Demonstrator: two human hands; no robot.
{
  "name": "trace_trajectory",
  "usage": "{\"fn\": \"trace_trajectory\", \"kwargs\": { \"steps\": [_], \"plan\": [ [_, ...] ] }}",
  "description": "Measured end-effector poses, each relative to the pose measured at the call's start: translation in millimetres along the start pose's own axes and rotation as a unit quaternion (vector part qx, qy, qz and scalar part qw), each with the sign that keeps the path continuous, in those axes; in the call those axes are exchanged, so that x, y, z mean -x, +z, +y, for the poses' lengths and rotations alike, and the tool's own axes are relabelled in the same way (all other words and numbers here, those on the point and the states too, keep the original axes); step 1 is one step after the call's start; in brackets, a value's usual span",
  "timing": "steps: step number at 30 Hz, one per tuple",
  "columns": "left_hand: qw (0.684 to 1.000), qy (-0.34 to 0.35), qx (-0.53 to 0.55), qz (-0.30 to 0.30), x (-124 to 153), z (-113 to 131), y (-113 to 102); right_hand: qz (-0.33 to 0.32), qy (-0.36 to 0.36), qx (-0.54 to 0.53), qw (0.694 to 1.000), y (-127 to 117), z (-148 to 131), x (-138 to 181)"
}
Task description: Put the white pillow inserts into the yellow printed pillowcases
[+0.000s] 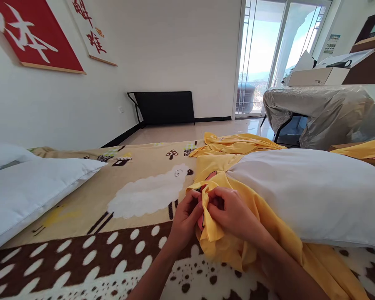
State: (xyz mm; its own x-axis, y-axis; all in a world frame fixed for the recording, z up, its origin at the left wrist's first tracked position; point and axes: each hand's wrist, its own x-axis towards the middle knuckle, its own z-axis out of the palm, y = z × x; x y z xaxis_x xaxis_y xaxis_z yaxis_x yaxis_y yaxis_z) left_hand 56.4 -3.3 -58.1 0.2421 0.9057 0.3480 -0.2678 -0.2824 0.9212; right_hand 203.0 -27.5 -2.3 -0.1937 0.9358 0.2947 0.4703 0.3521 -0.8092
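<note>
A yellow pillowcase [234, 246] with a pink patch lies bunched on a patterned blanket [134, 200] showing a white sheep. A white pillow [312, 191] lies across the yellow cloth, partly wrapped by it. My left hand [184, 221] pinches the edge of the yellow cloth at its opening. My right hand [231, 212] grips the same edge just to the right, fingers curled around the fabric. Both hands touch each other at the cloth's corner.
Two white pillows [28, 187] rest at the left on the blanket. Beyond the bed are a black folded frame [165, 107] against the wall, a plastic-covered table [318, 108] with a white box [318, 76], and glass balcony doors [268, 54].
</note>
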Motion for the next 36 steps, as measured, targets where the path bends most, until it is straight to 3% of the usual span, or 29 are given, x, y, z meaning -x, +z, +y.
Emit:
{"fn": "trace_trajectory", "kwargs": {
  "steps": [3, 7, 11, 15, 18, 20, 24, 26, 32, 36],
  "plan": [
    [1.0, -0.007, 0.02, -0.004, -1, 0, 0, 0.026, -0.003, 0.004, 1.0, 5, 1, -1],
    [1.0, -0.006, 0.013, 0.011, -4, 5, -4, 0.009, -0.007, -0.033, 0.999, 1, 3, -3],
    [0.99, 0.043, -0.127, 0.039, -6, 9, -10, -0.019, -0.003, -0.084, 0.996, -4, 7, -4],
    [0.944, 0.133, -0.29, 0.084, -5, 9, -6, -0.019, -0.002, -0.091, 0.996, -5, 8, -4],
    [0.92, 0.168, -0.325, 0.141, 1, 15, 2, -0.008, -0.005, -0.094, 0.996, -4, 6, -3],
    [0.929, 0.147, -0.317, 0.125, 6, 23, 6, -0.004, -0.007, -0.097, 0.995, -3, 5, -4],
    [0.946, 0.097, -0.309, 0.005, 15, 46, 9, 0.011, -0.01, -0.108, 0.994, -3, 5, -5],
    [0.926, 0.119, -0.358, -0.02, 18, 53, 11, 0.021, -0.013, -0.112, 0.993, -2, 6, -5],
    [0.801, 0.215, -0.559, 0.0, 23, 50, 20, 0.01, -0.029, -0.131, 0.991, -1, 7, -3],
    [0.79, 0.214, -0.575, 0.017, 22, 44, 22, 0.001, -0.036, -0.124, 0.992, -2, 7, -1]
  ]
}}
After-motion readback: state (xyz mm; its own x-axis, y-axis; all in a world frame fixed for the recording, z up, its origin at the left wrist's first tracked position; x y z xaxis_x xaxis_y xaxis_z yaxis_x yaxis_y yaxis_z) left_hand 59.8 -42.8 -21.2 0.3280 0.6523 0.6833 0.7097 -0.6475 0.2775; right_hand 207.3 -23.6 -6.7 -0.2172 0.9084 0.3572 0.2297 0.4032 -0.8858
